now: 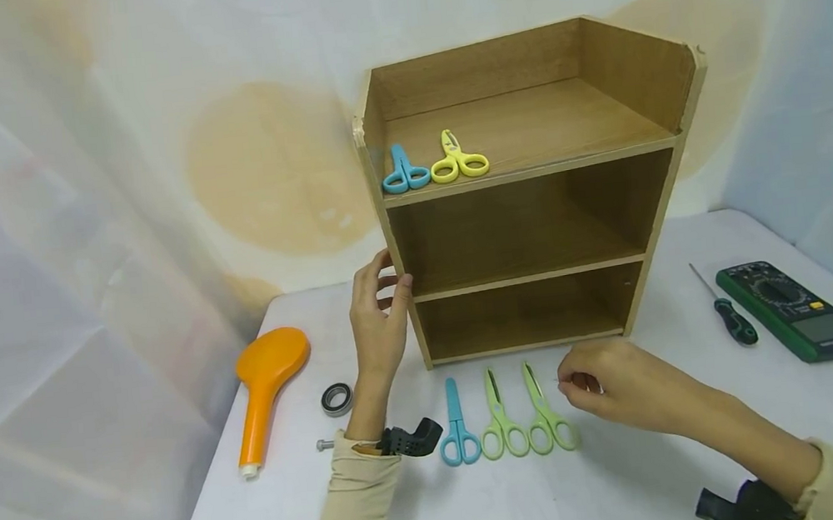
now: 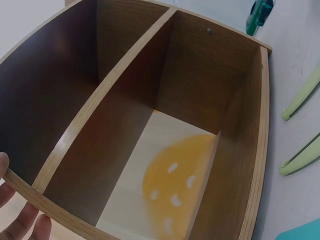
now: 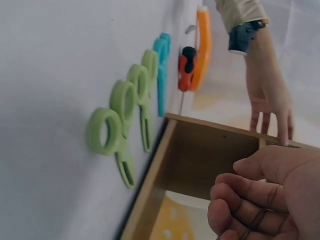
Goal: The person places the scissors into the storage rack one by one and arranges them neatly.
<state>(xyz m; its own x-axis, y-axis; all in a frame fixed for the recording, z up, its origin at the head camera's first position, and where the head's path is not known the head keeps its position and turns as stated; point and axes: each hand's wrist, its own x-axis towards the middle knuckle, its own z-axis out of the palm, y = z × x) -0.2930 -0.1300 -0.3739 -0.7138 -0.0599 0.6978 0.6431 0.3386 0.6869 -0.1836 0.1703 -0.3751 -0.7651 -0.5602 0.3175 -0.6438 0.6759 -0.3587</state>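
Observation:
A wooden shelf unit [image 1: 531, 278] stands upright on the white table. My left hand [image 1: 379, 318] holds its left side panel, thumb at the front edge and fingers along the outside; those fingers [image 2: 20, 225] also show in the left wrist view. In front of the unit lie blue scissors [image 1: 456, 424] and two green scissors [image 1: 496, 411], [image 1: 544, 407] in a row. Just right of the row is my right hand [image 1: 617, 383], loosely curled with nothing visible in it. Blue scissors [image 1: 400, 169] and yellow scissors [image 1: 454, 157] lie on the unit's top tier.
To the left are an orange paddle-shaped object [image 1: 268, 383], a ring bearing [image 1: 336, 399] and a bolt [image 1: 325, 445]. A red and black object [image 3: 187, 70] shows in the right wrist view. A screwdriver [image 1: 730, 313] and a green multimeter [image 1: 793, 307] lie at right.

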